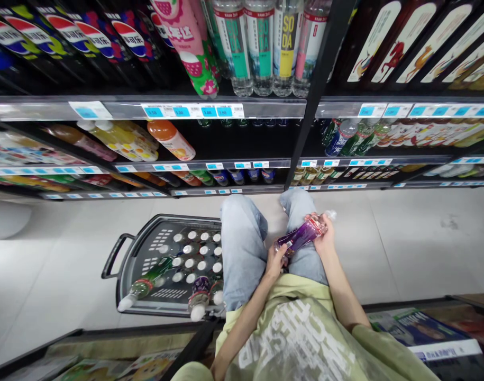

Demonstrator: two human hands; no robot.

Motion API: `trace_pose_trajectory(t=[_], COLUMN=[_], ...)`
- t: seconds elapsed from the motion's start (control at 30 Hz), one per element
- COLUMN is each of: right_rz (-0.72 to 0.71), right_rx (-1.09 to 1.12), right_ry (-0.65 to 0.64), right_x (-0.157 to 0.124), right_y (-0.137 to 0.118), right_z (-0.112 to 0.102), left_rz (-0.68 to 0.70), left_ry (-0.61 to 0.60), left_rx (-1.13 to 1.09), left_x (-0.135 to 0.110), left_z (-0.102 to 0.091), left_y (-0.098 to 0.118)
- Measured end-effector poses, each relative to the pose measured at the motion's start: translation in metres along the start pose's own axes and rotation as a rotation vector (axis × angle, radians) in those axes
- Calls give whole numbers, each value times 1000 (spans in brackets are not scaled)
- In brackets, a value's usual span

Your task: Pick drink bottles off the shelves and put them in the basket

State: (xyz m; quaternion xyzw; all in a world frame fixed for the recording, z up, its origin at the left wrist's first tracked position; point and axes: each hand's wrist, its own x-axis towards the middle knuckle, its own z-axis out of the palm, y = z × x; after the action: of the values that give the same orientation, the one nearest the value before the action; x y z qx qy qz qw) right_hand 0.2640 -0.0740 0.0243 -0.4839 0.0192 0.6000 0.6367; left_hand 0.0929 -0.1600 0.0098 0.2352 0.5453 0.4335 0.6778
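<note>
Across my lap lies a clear plastic bottle with a purple label, tilted so its white cap points away to the right. My left hand is closed round the bottom end of it. Near the cap end, my right hand grips the same bottle. To the left of my legs stands a dark grey shopping basket on the floor. Upright white-capped bottles fill much of it. A green-labelled bottle and another purple-labelled bottle lean at its near side.
Drink shelves run along the front, with cola bottles, soda water bottles and an orange drink bottle. Price tags line the shelf edges. Close behind me are low displays with boxed goods. Tiled floor lies between.
</note>
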Motion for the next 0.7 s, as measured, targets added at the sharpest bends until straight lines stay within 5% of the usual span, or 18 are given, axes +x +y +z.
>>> trace_pose_trajectory(t=[0.7], right_rz=[16], right_rx=[12], right_ry=[43], right_x=[-1], right_y=[-3], right_z=[7], left_rz=[2], left_ry=[73], left_rx=[-1], left_x=[3], left_z=[-4], left_y=[-8])
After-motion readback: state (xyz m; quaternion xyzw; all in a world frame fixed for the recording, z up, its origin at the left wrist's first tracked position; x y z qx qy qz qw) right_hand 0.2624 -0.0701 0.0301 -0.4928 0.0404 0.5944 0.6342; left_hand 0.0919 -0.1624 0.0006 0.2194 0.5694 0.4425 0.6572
